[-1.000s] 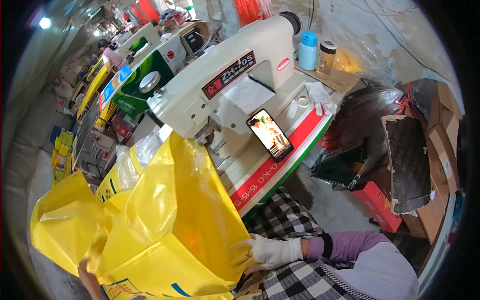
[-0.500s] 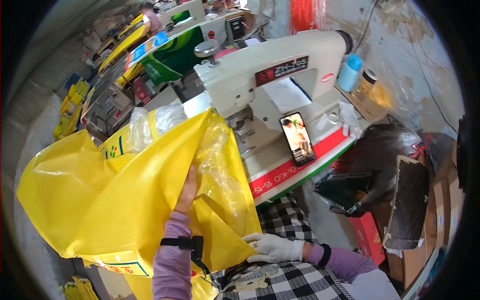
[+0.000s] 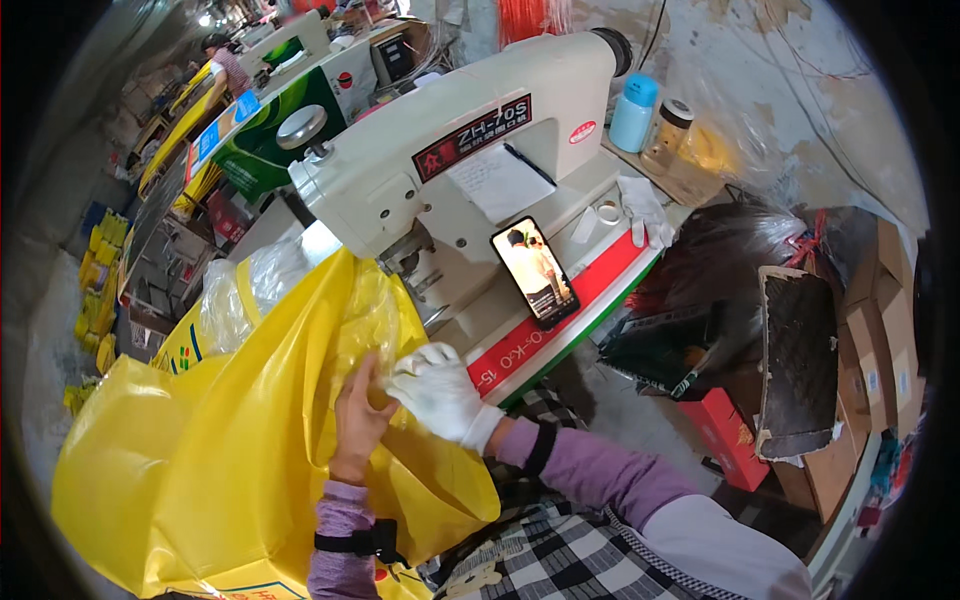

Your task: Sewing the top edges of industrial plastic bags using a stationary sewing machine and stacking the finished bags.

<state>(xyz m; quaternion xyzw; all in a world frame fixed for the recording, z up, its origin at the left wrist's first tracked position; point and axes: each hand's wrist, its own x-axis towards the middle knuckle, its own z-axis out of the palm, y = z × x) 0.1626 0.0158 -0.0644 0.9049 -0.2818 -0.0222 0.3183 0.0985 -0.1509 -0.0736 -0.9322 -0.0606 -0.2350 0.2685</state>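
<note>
Two hands close together over a yellow bag beside a sewing machine

Nearest the camera, a black-and-white checked apron (image 3: 530, 550) lies below the forearms, which wear purple sleeves (image 3: 610, 470) with a black strap at each wrist. The large yellow bag (image 3: 220, 450) fills the lower left, its glossy side creased, and rises to a point just beside the machine's needle end. Clear plastic film (image 3: 375, 315) shows along its upper part.

The bare left hand (image 3: 362, 415) is over the bag, at the film, its thumb set wide of the fingers. The right hand (image 3: 440, 390), in a white glove, comes in just beside that thumb with its fingers bent and drawn narrow; whether they pinch any film, I cannot tell.

Beyond the hands stands the cream sewing machine (image 3: 365, 205). On its bed, a lit phone (image 3: 536, 272) leans near the red strip, with a sheet of paper (image 3: 492, 185), a dark pen (image 3: 530, 165), a white ring (image 3: 608, 212) and a spare white glove (image 3: 645, 210) farther along.

To the right of the bed, a red box (image 3: 728, 435) is on the floor near a dark-faced piece of cardboard (image 3: 798, 365). Behind the machine, a blue bottle (image 3: 634, 113) stands beside a dark-lidded jar (image 3: 666, 137). Red strands (image 3: 530, 20) hang by the wall, and far off at upper left is another person (image 3: 230, 75) in a striped top.
</note>
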